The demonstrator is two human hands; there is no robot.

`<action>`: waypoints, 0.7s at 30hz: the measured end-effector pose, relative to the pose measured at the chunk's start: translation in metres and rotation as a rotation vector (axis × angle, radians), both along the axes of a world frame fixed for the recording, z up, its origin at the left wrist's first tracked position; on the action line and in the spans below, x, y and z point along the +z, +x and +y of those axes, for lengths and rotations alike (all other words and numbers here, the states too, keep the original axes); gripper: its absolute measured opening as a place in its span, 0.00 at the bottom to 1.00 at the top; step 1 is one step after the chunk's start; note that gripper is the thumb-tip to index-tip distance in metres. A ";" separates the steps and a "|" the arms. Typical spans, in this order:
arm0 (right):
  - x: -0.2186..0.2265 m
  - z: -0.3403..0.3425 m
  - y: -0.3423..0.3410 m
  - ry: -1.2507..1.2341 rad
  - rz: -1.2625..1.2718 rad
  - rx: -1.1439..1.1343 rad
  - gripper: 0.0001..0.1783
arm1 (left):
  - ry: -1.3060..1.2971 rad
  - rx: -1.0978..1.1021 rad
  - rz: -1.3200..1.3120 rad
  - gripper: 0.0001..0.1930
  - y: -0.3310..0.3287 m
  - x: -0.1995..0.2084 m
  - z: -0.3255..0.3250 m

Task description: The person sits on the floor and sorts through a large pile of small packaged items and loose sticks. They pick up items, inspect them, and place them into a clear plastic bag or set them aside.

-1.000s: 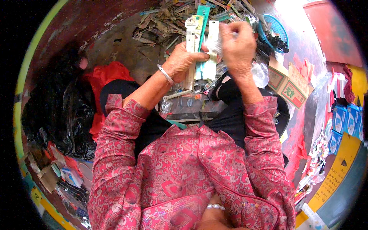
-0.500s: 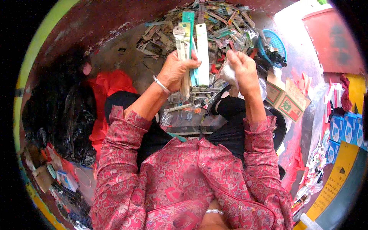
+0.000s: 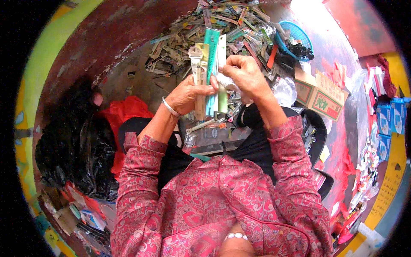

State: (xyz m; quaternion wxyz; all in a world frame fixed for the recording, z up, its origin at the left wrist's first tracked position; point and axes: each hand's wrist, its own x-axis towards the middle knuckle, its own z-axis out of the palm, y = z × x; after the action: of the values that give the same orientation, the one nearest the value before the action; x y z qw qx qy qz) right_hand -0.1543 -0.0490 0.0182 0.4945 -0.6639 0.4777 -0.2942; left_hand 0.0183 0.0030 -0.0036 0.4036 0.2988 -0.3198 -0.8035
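Observation:
My left hand (image 3: pixel 188 93) is closed round a bunch of long narrow packages held upright. Among them are a clear sleeve with a pale content (image 3: pixel 196 64), a teal strip with ruler-like marks (image 3: pixel 212 47) and a whitish-green strip (image 3: pixel 221 51) on the right side. My thumb presses across their front. Pinched in my right hand (image 3: pixel 248 75) is a wad of white cloth (image 3: pixel 227 82), which lies against the whitish-green strip. The right fingertips are at that strip's edge; whether they grip it I cannot tell.
A heap of similar narrow packages (image 3: pixel 171 51) spreads over the floor ahead. To its right stand a blue plastic basket (image 3: pixel 306 36) with black pieces and an open cardboard box (image 3: pixel 327 103). Black plastic bags (image 3: pixel 77 150) and red bags (image 3: pixel 126 109) lie on the left.
My right hand has moved left with the white cloth, from apart to against the whitish-green strip. The left hand and its bunch have come slightly lower in the picture.

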 end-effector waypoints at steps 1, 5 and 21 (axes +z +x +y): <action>0.002 0.005 0.004 -0.068 0.035 -0.034 0.12 | 0.014 -0.007 0.001 0.08 0.000 0.001 0.000; 0.001 0.015 0.010 0.236 -0.105 -0.093 0.13 | 0.031 0.002 -0.043 0.14 -0.003 0.001 -0.003; 0.022 0.004 0.021 -0.460 0.223 -0.220 0.14 | -0.052 0.007 -0.279 0.10 -0.014 -0.004 0.000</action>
State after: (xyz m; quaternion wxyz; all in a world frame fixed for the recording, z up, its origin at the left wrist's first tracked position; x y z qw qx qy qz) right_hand -0.1329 -0.0446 0.0405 0.2400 -0.7310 0.5192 -0.3721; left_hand 0.0046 0.0028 -0.0079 0.3655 0.3982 -0.3924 -0.7443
